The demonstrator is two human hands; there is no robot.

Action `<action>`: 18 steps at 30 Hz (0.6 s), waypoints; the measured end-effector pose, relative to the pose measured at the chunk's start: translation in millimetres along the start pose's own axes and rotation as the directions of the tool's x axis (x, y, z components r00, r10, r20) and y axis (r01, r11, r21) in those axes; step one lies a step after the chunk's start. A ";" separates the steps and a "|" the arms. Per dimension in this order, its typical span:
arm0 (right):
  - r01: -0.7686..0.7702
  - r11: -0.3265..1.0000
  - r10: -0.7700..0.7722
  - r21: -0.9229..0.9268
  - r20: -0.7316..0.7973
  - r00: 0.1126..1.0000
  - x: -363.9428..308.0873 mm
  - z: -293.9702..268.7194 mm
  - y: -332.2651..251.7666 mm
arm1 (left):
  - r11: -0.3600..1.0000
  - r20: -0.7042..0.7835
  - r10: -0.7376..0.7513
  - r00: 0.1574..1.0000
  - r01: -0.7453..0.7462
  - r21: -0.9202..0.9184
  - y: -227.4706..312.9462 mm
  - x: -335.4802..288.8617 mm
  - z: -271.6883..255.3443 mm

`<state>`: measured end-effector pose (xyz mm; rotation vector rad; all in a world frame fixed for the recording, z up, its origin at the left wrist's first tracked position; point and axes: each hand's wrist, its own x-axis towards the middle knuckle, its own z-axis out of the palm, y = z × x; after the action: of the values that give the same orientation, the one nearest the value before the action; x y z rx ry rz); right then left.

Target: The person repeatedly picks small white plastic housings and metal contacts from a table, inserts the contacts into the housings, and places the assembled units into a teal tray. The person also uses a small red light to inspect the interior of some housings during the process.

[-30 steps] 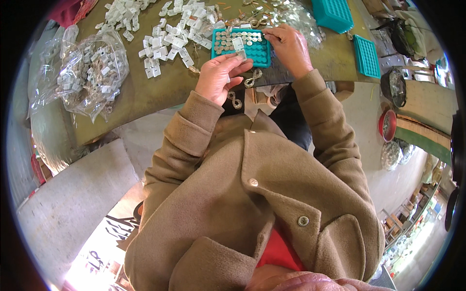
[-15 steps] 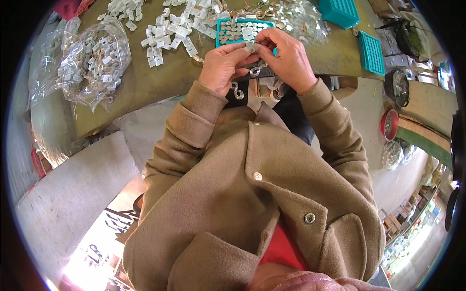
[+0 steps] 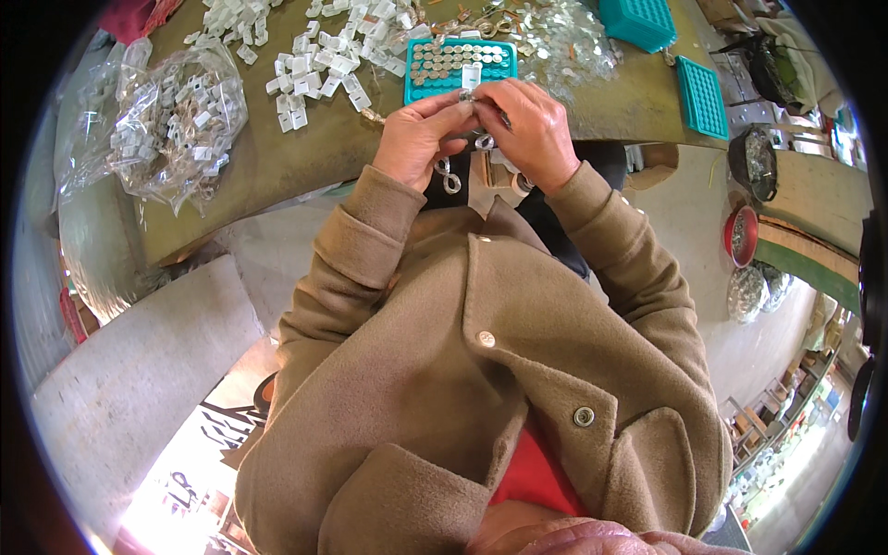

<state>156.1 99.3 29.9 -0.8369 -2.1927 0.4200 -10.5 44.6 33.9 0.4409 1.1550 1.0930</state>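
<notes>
My left hand (image 3: 413, 141) and my right hand (image 3: 531, 131) meet at the table's front edge, fingertips pinched together. Between them is a small greyish piece (image 3: 466, 95), too covered by fingers to name. A looped clear cord (image 3: 450, 179) hangs below the fingers, past the table edge. Just beyond my hands lies a teal tray (image 3: 411, 91) with rows of round silver discs (image 3: 444, 57). One small white plastic housing (image 3: 472, 76) shows at the tray's near side, right above my fingertips.
Loose white housings (image 3: 319, 65) are heaped left of the tray. Further left stands a clear plastic bag (image 3: 176, 129) of similar parts. Flat clear pieces (image 3: 573, 42) are scattered to the right. A teal tray stack (image 3: 643, 23) and another teal tray (image 3: 701, 100) lie at the table's right edge.
Both hands have drawn slightly down and left with the small piece, uncovering more of the tray. The right fingers have curled in closer to the left.
</notes>
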 end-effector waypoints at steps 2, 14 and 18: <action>-0.142 0.981 0.142 0.133 0.014 0.990 1.2 0.5 0.8 | 0.999 -0.013 -0.023 1.000 0.023 -0.032 0.6 0.8 0.7; -0.115 0.965 0.095 0.235 0.095 0.991 9.4 -2.5 7.3 | 1.000 -0.027 0.012 1.000 -0.012 0.003 -1.7 5.6 -4.4; -0.414 0.797 0.363 0.439 0.201 0.910 11.2 -3.1 10.7 | 0.999 -0.078 -0.027 0.997 0.024 -0.044 -1.9 6.3 -4.4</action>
<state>157.4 114.8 32.3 -0.9980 -1.8687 1.1816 -13.6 48.2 27.6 0.3512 1.2003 1.1193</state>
